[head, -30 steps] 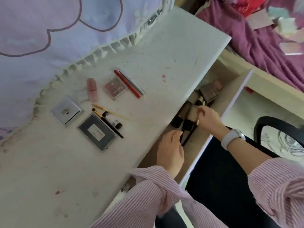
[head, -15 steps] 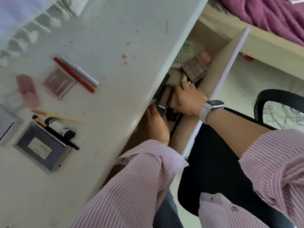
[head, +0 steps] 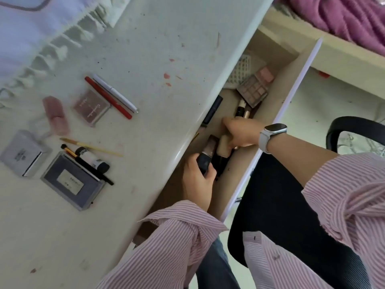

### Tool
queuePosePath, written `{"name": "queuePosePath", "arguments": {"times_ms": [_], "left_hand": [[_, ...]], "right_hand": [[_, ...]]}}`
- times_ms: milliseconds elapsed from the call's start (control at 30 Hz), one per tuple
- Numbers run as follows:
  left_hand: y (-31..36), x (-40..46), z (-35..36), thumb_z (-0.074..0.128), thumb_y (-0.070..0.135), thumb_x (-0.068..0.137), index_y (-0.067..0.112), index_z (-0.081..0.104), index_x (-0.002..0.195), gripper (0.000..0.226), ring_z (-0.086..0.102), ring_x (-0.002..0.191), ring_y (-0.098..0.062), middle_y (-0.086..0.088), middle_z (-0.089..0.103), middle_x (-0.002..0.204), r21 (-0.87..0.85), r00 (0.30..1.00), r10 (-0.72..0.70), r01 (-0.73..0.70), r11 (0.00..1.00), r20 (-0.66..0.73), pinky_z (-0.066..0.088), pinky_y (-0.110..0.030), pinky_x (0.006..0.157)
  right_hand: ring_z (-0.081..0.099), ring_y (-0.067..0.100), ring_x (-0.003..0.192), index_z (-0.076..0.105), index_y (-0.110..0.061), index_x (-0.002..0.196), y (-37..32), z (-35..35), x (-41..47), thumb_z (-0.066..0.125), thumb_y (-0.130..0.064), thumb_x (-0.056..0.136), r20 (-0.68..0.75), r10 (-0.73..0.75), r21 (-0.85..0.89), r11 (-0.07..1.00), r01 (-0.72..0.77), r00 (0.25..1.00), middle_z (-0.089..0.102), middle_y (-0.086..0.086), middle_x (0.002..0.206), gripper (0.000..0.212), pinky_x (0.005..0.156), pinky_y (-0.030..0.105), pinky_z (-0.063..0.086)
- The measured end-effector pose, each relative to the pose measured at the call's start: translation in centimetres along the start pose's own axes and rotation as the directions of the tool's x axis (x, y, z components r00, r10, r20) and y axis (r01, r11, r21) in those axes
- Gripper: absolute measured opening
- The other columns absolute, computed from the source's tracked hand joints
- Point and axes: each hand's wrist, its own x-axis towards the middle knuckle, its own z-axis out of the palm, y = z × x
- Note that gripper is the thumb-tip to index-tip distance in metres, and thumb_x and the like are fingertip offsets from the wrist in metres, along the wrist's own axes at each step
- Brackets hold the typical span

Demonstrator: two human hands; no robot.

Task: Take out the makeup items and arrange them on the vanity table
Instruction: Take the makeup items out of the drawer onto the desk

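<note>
A view from above of a person in a pink striped shirt seated at a white tabletop (head: pixel 145 49), both hands reaching into an open drawer (head: pixel 277 84) below its right edge.

The left hand (head: pixel 198 180) is in the near part of the drawer, its fingers curled round a dark tube (head: pixel 205 157) with a mauve upper half. The right hand (head: pixel 239 132), with a white smartwatch (head: pixel 270 136) on the wrist, lies just beyond it, palm down, fingers curled over a beige bottle (head: pixel 224 146); how firmly it grips cannot be told. The two hands are close together but not touching.

Farther back in the drawer lie an eyeshadow palette (head: pixel 253 90) with pink and brown pans, two brushes (head: pixel 242 109) just in front of it, and a black stick (head: pixel 212 110) partly hidden under the tabletop edge.

On the tabletop, to the left, items are already laid out. A red pencil (head: pixel 108 98) and a white pen (head: pixel 114 92) lie side by side, next to a clear blush compact (head: pixel 91 106). Left of that is a pink tube (head: pixel 55 114). Nearer are a silver compact (head: pixel 23 154), a grey flat case (head: pixel 71 180), a thin wooden brush (head: pixel 91 147), a black-handled brush (head: pixel 89 165) lying across the corner of the grey case, and a small white tube with a black cap (head: pixel 92 158).

A black chair (head: pixel 281 205) sits on the right, and a purple blanket (head: pixel 343 19) lies on a bed at the far right.
</note>
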Motion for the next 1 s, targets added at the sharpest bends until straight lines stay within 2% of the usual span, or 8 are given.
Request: {"name": "queuePosePath", "arguments": {"times_ms": [167, 267, 367, 567, 700, 800, 900, 1000], "left_hand": [[-0.1, -0.6, -1.4, 0.075, 0.005, 0.072, -0.004, 0.062, 0.103, 0.035, 0.064, 0.086, -0.029, -0.018, 0.065, 0.094, 0.045, 0.989, 0.142, -0.143, 0.989, 0.028, 0.047, -0.025, 0.073], [-0.1, -0.9, -1.9, 0.078, 0.005, 0.069, -0.004, 0.064, 0.101, 0.036, 0.065, 0.083, -0.031, -0.018, 0.066, 0.090, 0.087, 0.979, 0.196, -0.200, 0.976, 0.057, 0.054, -0.030, 0.070], [-0.1, -1.4, -2.5, 0.082, 0.006, 0.064, -0.001, 0.066, 0.098, 0.038, 0.066, 0.079, -0.027, -0.014, 0.066, 0.086, 0.118, 0.962, 0.260, -0.268, 0.956, 0.082, 0.054, -0.029, 0.063], [0.4, -1.5, -4.5, 0.085, 0.014, 0.059, 0.001, 0.068, 0.089, 0.037, 0.066, 0.063, -0.021, -0.009, 0.067, 0.075, 0.159, 0.942, 0.335, -0.331, 0.930, -0.002, 0.054, -0.029, 0.047], [1.9, -1.2, -6.6, 0.062, 0.040, 0.071, 0.006, 0.068, 0.085, 0.037, 0.063, 0.061, -0.019, -0.004, 0.067, 0.073, 0.119, 0.921, 0.388, -0.382, 0.917, -0.032, 0.053, -0.025, 0.053], [3.4, -0.7, -8.7, 0.057, 0.042, 0.071, 0.005, 0.066, 0.085, 0.041, 0.061, 0.064, -0.015, -0.002, 0.065, 0.074, -0.024, 0.928, 0.370, -0.372, 0.928, -0.053, 0.053, -0.026, 0.054], [5.0, 0.1, -10.8, 0.058, 0.039, 0.070, 0.009, 0.062, 0.086, 0.034, 0.055, 0.071, -0.002, 0.009, 0.059, 0.075, -0.189, 0.936, 0.325, -0.347, 0.919, -0.137, 0.047, -0.008, 0.060], [6.2, 1.6, -13.2, 0.060, 0.034, 0.069, 0.018, 0.055, 0.088, 0.025, 0.055, 0.072, 0.010, 0.019, 0.054, 0.075, -0.300, 0.931, 0.241, -0.320, 0.899, -0.272, 0.042, -0.001, 0.059]], "right_hand": [[0.042, 0.027, 0.114, 0.041, -0.030, 0.129, -0.1, 0.5, 0.2, 0.066, -0.032, 0.078, 0.057, -0.081, -0.101, 0.991, 0.086, 0.995, 0.045, 0.007, 0.120, 0.057, 0.063, 0.031, 0.036], [0.046, 0.027, 0.107, 0.045, -0.025, 0.121, -0.3, 0.8, 0.4, 0.070, -0.030, 0.074, 0.049, -0.132, -0.140, 0.981, 0.138, 0.990, 0.047, 0.005, 0.118, 0.054, 0.053, 0.027, 0.027], [0.051, 0.026, 0.100, 0.047, -0.021, 0.112, -0.7, 1.0, 0.3, 0.073, -0.028, 0.072, 0.061, -0.182, -0.127, 0.974, 0.188, 0.981, 0.053, 0.005, 0.114, 0.048, 0.059, 0.030, 0.030], [0.049, 0.025, 0.110, 0.050, -0.023, 0.125, -1.3, 0.2, -1.0, 0.065, -0.038, 0.082, 0.110, -0.200, -0.159, 0.963, 0.216, 0.974, 0.053, 0.002, 0.121, 0.048, 0.072, 0.031, 0.038], [0.050, 0.022, 0.106, 0.049, -0.020, 0.127, -1.5, -1.2, -3.2, 0.065, -0.035, 0.082, 0.184, -0.174, -0.012, 0.984, 0.180, 0.967, 0.054, 0.003, 0.118, 0.050, 0.088, 0.039, 0.046], [0.050, 0.019, 0.109, 0.050, -0.022, 0.127, -1.2, -3.7, -5.4, 0.067, -0.032, 0.082, 0.195, -0.150, 0.158, 0.980, 0.120, 0.969, 0.053, -0.002, 0.121, 0.049, 0.094, 0.036, 0.044], [0.050, 0.014, 0.103, 0.053, -0.032, 0.118, -0.8, -6.4, -7.3, 0.068, -0.033, 0.080, 0.195, -0.134, 0.262, 0.962, 0.081, 0.972, 0.050, -0.010, 0.113, 0.041, 0.088, 0.030, 0.041], [0.052, 0.011, 0.096, 0.055, -0.036, 0.105, -0.3, -8.4, -8.9, 0.068, -0.040, 0.079, 0.152, -0.158, 0.411, 0.908, 0.083, 0.976, 0.054, -0.011, 0.105, 0.029, 0.082, 0.026, 0.042]]}}
